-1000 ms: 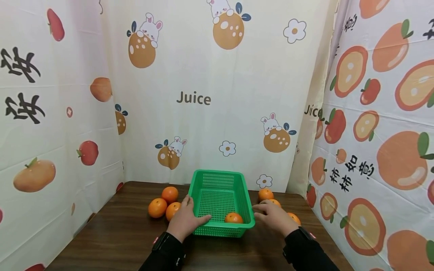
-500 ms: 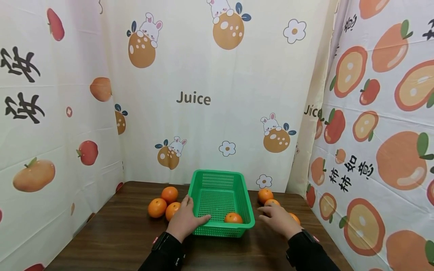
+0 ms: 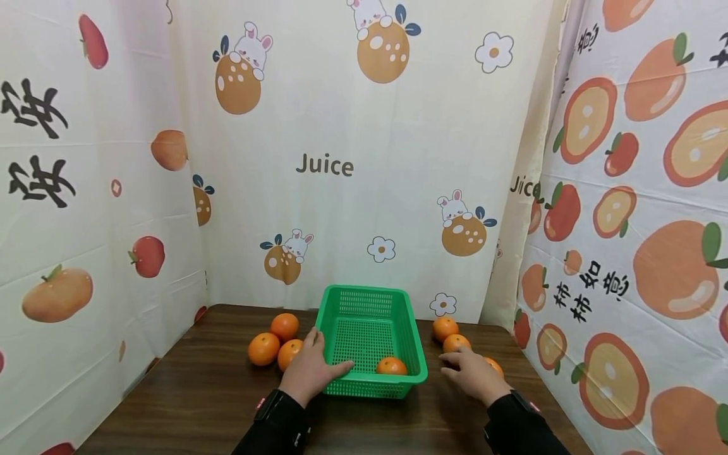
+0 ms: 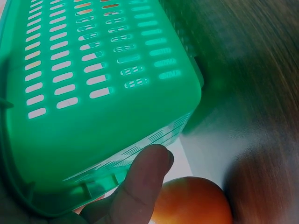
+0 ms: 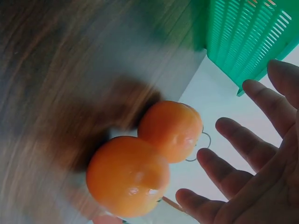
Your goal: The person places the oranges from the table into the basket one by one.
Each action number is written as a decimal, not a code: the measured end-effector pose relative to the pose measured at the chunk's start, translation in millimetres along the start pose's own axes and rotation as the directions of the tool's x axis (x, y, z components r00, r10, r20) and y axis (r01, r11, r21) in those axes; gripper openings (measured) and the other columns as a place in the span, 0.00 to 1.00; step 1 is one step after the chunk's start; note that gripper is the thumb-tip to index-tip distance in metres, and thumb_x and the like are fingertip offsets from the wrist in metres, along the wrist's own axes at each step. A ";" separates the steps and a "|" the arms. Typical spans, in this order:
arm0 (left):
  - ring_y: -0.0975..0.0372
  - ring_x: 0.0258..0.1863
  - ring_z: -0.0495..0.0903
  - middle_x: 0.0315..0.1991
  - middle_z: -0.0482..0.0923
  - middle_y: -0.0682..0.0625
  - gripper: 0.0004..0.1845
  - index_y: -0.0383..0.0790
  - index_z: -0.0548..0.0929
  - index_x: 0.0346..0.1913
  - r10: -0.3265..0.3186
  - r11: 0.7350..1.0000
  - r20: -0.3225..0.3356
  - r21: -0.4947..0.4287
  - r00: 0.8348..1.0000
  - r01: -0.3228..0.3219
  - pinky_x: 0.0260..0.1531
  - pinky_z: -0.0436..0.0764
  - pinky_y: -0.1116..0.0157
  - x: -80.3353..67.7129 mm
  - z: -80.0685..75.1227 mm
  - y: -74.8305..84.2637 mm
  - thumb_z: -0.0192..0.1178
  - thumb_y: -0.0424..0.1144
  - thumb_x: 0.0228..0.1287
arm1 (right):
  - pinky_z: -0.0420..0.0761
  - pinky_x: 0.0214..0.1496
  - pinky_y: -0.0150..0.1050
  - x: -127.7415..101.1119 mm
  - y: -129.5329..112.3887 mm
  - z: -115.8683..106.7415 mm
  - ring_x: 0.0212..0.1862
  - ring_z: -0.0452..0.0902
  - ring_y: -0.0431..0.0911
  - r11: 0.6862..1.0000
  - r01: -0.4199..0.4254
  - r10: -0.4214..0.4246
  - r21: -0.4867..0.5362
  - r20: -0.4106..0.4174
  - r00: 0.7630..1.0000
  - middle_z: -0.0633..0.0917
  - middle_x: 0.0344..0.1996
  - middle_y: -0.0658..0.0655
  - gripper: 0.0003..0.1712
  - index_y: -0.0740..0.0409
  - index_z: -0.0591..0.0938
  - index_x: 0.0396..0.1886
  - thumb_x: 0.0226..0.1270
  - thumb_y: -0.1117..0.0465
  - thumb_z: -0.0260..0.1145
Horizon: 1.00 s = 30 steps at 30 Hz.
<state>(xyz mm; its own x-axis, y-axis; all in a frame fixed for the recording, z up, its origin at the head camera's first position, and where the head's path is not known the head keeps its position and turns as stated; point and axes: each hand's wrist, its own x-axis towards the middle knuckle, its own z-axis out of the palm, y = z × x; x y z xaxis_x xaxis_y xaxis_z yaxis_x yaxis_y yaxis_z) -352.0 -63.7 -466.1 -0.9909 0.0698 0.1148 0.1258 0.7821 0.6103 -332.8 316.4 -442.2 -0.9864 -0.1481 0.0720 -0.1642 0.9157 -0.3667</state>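
A green plastic basket (image 3: 364,294) stands mid-table with one orange (image 3: 391,365) in its near right corner. My left hand (image 3: 311,370) grips the basket's near left corner, thumb over the rim; the left wrist view shows a finger (image 4: 142,179) against the basket wall (image 4: 93,84) and an orange (image 4: 191,203) below. My right hand (image 3: 471,374) hovers open to the right of the basket, just short of the nearest orange (image 3: 493,365). In the right wrist view its spread fingers (image 5: 243,154) hold nothing beside two oranges (image 5: 170,130) (image 5: 127,175).
Three oranges (image 3: 284,326) (image 3: 264,349) (image 3: 290,352) lie left of the basket. Two more oranges (image 3: 445,328) (image 3: 456,342) lie to its right. Fruit-print curtains (image 3: 324,164) close in the dark wooden table (image 3: 199,404) on the back and both sides.
My right hand has drawn away from the basket's right rim, moving right toward the oranges there. The left hand, basket and fruit have stayed put.
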 end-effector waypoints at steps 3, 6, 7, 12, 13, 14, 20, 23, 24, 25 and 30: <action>0.37 0.76 0.70 0.85 0.53 0.35 0.68 0.31 0.62 0.82 -0.007 1.000 0.005 -0.001 1.000 0.007 0.67 0.76 0.38 0.1 0.6 -0.4 0.65 0.81 0.53 | 0.76 0.68 0.65 0.7 3.3 2.1 0.66 0.80 0.61 1.000 -0.013 0.013 0.000 0.007 1.000 0.83 0.64 0.60 0.19 0.49 0.88 0.62 0.75 0.55 0.71; 0.37 0.76 0.69 0.85 0.53 0.35 0.68 0.31 0.62 0.82 -0.009 1.000 0.007 -0.004 1.000 0.009 0.67 0.76 0.37 0.6 0.7 -0.7 0.66 0.81 0.53 | 0.76 0.68 0.65 1.5 6.0 4.1 0.67 0.79 0.62 1.000 -0.003 0.003 -0.002 0.013 1.000 0.83 0.64 0.61 0.19 0.51 0.88 0.62 0.75 0.55 0.71; 0.37 0.76 0.69 0.85 0.53 0.35 0.69 0.31 0.62 0.82 -0.009 1.000 0.007 -0.004 1.000 0.009 0.67 0.76 0.37 0.9 0.6 -0.7 0.65 0.81 0.53 | 0.76 0.69 0.65 1.7 6.9 4.7 0.67 0.79 0.62 1.000 0.000 0.000 -0.002 0.013 1.000 0.83 0.64 0.61 0.19 0.52 0.88 0.62 0.75 0.55 0.71; 0.37 0.76 0.70 0.85 0.54 0.35 0.68 0.31 0.62 0.82 -0.006 1.000 0.003 0.000 1.000 0.006 0.67 0.76 0.37 1.4 -0.1 -0.8 0.65 0.81 0.53 | 0.76 0.69 0.65 0.8 9.4 6.4 0.66 0.80 0.60 1.000 0.005 -0.005 0.003 0.015 1.000 0.84 0.62 0.61 0.19 0.53 0.88 0.61 0.74 0.56 0.71; 0.37 0.75 0.70 0.85 0.54 0.35 0.68 0.31 0.62 0.82 -0.005 1.000 0.002 0.001 1.000 0.005 0.67 0.76 0.37 1.5 -0.1 -1.0 0.65 0.81 0.53 | 0.76 0.69 0.65 0.3 9.6 6.7 0.65 0.80 0.60 1.000 0.003 -0.003 0.004 0.015 1.000 0.83 0.61 0.61 0.19 0.53 0.88 0.61 0.74 0.57 0.71; 0.37 0.75 0.70 0.85 0.54 0.35 0.68 0.31 0.62 0.82 -0.005 1.000 0.002 0.003 1.000 0.005 0.67 0.76 0.37 1.6 -0.1 -1.0 0.65 0.82 0.53 | 0.76 0.69 0.65 -0.2 9.8 6.9 0.65 0.80 0.60 1.000 0.003 -0.003 0.005 0.014 1.000 0.83 0.61 0.61 0.18 0.53 0.88 0.61 0.74 0.57 0.71; 0.37 0.75 0.70 0.85 0.54 0.35 0.69 0.30 0.62 0.82 0.001 1.000 -0.004 0.007 1.000 -0.001 0.66 0.76 0.37 1.6 -0.1 -0.8 0.65 0.82 0.53 | 0.75 0.68 0.66 -2.3 10.8 6.8 0.65 0.80 0.61 1.000 0.007 -0.007 0.003 0.006 1.000 0.83 0.61 0.62 0.18 0.52 0.89 0.60 0.73 0.58 0.72; 0.37 0.75 0.70 0.85 0.54 0.35 0.68 0.30 0.62 0.82 0.003 1.000 -0.006 0.006 1.000 -0.003 0.66 0.76 0.37 1.5 0.4 -1.2 0.65 0.82 0.53 | 0.75 0.68 0.66 -2.3 12.3 5.8 0.65 0.79 0.61 1.000 0.008 -0.008 0.001 0.009 1.000 0.83 0.61 0.63 0.18 0.52 0.88 0.60 0.73 0.58 0.72; 0.37 0.75 0.71 0.85 0.54 0.35 0.68 0.30 0.63 0.82 0.004 1.000 -0.006 0.006 1.000 -0.004 0.66 0.77 0.37 1.6 0.6 -1.4 0.65 0.82 0.53 | 0.75 0.68 0.66 -2.1 13.0 5.3 0.64 0.79 0.61 1.000 0.009 -0.009 -0.002 0.010 1.000 0.83 0.61 0.63 0.18 0.53 0.88 0.60 0.73 0.58 0.72; 0.37 0.75 0.71 0.85 0.54 0.35 0.68 0.30 0.62 0.82 0.003 1.000 -0.005 0.005 1.000 -0.003 0.66 0.77 0.37 1.6 0.8 -1.7 0.65 0.82 0.53 | 0.75 0.69 0.66 -1.7 13.6 4.9 0.64 0.80 0.60 1.000 0.005 -0.005 -0.007 0.009 1.000 0.83 0.61 0.63 0.18 0.53 0.88 0.60 0.74 0.57 0.71; 0.37 0.74 0.71 0.85 0.54 0.35 0.68 0.31 0.62 0.82 -0.001 1.000 0.000 0.005 1.000 0.001 0.66 0.77 0.37 1.2 1.1 -2.0 0.65 0.82 0.53 | 0.77 0.67 0.66 1.1 16.9 -0.3 0.62 0.81 0.58 0.999 -0.010 0.010 -0.053 -0.010 1.000 0.83 0.61 0.62 0.19 0.53 0.88 0.61 0.74 0.55 0.71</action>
<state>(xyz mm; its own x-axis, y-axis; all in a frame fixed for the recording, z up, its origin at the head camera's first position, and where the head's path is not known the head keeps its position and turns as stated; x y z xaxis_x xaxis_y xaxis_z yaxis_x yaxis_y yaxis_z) -353.5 -64.4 -468.0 -0.9910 0.0692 0.1145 0.1249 0.7855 0.6061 -336.6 331.8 -448.1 -0.9878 -0.1353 0.0775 -0.1532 0.9357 -0.3179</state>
